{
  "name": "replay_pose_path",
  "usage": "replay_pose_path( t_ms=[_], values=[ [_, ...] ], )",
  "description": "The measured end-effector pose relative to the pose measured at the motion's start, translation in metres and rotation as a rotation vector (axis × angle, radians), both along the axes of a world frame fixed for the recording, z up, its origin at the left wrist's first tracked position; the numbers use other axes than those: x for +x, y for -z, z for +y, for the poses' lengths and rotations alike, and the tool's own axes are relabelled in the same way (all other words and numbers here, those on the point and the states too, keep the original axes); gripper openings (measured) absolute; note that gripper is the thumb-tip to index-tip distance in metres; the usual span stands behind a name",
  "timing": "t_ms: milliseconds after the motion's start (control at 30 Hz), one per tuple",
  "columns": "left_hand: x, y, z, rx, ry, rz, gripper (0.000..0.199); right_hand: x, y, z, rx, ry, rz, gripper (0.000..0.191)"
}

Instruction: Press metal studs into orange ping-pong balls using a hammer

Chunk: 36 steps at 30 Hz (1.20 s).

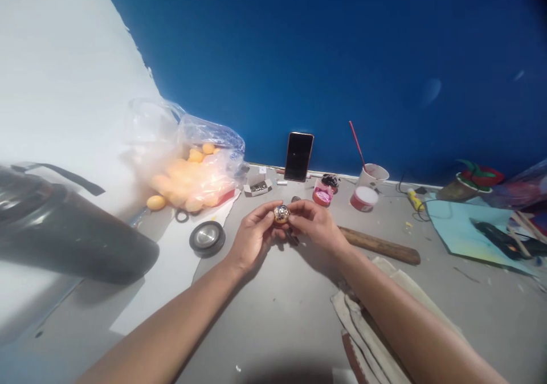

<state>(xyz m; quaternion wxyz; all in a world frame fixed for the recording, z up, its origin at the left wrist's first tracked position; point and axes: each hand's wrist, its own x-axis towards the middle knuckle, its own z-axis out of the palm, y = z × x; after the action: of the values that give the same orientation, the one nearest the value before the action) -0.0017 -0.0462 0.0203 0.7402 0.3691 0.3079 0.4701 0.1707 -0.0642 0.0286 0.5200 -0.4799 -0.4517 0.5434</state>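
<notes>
A small shiny ball of gold and silver colour (281,213) is held up over the grey table, in the middle of the view. My left hand (253,231) pinches it from the left with thumb and fingers. From the right, the thumb and fingertips of my right hand (317,224) close on the same ball. Some of the lower fingers are hidden behind and under it. Just behind my right wrist lies a thick wooden handle (380,245); its left end is covered by my hand. A small dark part shows below my fingers, too unclear to name.
A phone (298,156) leans against the blue wall. On the left are a bag of yellow balls (192,173), a round black lid (207,237) and a large dark bottle (77,230). Rightward stand a cup (372,175), a tub (364,198) and a folded cloth (376,321).
</notes>
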Motion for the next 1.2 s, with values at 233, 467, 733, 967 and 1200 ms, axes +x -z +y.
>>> replay_pose_path(
  t_ms=[233,467,733,967,1200],
  values=[
    [0.002,0.001,0.000,-0.003,0.024,-0.070,0.040,-0.002,0.001,-0.002,-0.006,-0.005,0.067,0.023],
    [-0.002,0.003,0.000,0.059,0.029,-0.014,0.042,-0.001,-0.005,-0.003,-0.038,-0.026,0.076,0.024],
    [0.001,0.001,-0.001,0.026,-0.011,-0.079,0.044,-0.008,-0.008,-0.007,-0.062,-0.031,0.250,0.029],
    [0.001,0.001,-0.001,0.009,-0.006,-0.109,0.043,-0.010,-0.004,-0.005,-0.043,-0.020,0.275,0.030],
    [0.001,0.001,0.001,0.025,0.004,-0.090,0.042,-0.011,-0.005,-0.005,-0.073,-0.019,0.334,0.029]
  ],
)
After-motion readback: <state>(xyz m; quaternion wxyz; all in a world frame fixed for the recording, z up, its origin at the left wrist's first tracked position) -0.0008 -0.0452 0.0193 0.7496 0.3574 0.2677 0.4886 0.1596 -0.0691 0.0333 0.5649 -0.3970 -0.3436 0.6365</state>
